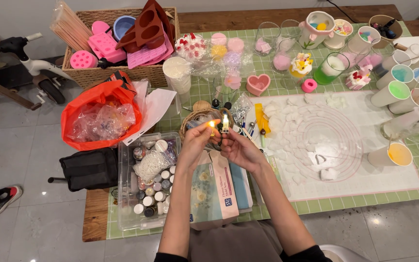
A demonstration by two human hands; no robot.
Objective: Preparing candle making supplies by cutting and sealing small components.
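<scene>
Two hands raised over the table, left hand (199, 140) pinched on one lit lighter (212, 127), right hand (236, 148) fingers clamped on one small burning candle (225, 123), above one wicker bowl (190, 121), two flames touching-close.

Worktop (136, 228): brown wood under a green-and-white checked cloth (364, 206). Mat (364, 160): white, pink concentric rings. Bag (98, 116): orange. Basket (98, 73): tan wicker. Moulds (105, 46): pink; one mould (149, 24) reddish-brown. Heart dish (258, 83): pink. Paper cups (390, 92): white, holding green, yellow and blue. Pouch (90, 169): black. Flames (212, 124): yellow-orange.
</scene>
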